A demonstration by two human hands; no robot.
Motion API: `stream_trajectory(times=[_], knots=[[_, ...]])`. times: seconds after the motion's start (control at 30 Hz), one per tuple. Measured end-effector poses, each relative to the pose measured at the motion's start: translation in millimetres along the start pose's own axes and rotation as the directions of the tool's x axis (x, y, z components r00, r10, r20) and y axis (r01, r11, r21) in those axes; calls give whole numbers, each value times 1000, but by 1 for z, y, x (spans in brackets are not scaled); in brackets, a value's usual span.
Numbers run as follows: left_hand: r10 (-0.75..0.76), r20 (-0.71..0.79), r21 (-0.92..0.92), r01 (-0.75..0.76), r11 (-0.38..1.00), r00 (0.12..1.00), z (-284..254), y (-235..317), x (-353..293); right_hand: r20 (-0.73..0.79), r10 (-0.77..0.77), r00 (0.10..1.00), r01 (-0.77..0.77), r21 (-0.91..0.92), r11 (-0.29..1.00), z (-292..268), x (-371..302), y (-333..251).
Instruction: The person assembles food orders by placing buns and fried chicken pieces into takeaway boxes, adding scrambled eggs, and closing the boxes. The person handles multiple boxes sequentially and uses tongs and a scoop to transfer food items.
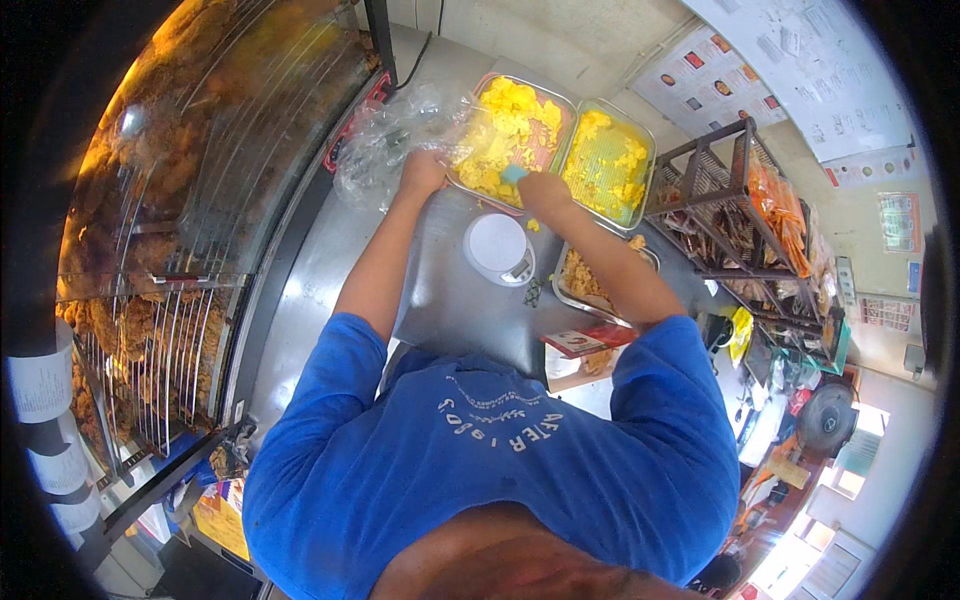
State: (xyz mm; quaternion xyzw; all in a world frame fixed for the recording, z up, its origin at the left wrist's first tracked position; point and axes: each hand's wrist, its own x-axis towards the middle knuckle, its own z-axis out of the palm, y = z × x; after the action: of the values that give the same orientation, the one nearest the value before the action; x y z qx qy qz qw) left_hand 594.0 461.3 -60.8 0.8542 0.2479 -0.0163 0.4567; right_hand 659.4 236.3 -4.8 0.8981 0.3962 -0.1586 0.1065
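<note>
Now, clock centre: one scale (495,238), white and round, on the steel table (435,260); twelve points away from the person.
Hands: two, both bare.
Right hand (546,194): between one and two o'clock, at the near side of the left tray; fingers clenched round the blue tool (513,173).
Blue tool: one, toward twelve, its end among the yellow food (512,98) in the left tray.
Left hand (426,170): between ten and eleven, beside the left tray; fingers bent, though I cannot tell whether they grasp the bag, the tray's rim or neither.
Bag (375,150): one, clear and crumpled, at ten.
Trays: three. Left tray (543,155) at twelve, right tray (605,155) at two, third tray (592,308) toward four.
Yellow food: in two trays, heaped in the left, sparser in the right.
Brown food (582,272): in one tray, the third, partly under the right forearm.
Crumb (532,225): one yellow bit at two, near the scale.
Rack (695,160): one, between two and three.
Glass case (285,215): one, at nine, full of fried pieces (150,130).
</note>
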Motion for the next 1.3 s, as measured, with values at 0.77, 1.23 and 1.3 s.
stream_trajectory(times=[0.77,1.23,1.3], knots=[[-57,-54,-339,35,940,997,22,-35,6,-207,-55,977,114,285,952,18,57,8],[-99,-31,-298,85,951,995,17,-32,6,-86,-544,835,516,466,718,-2,55,38],[-107,-27,-286,95,954,994,17,-28,4,-44,-455,889,363,672,645,8,55,45]])
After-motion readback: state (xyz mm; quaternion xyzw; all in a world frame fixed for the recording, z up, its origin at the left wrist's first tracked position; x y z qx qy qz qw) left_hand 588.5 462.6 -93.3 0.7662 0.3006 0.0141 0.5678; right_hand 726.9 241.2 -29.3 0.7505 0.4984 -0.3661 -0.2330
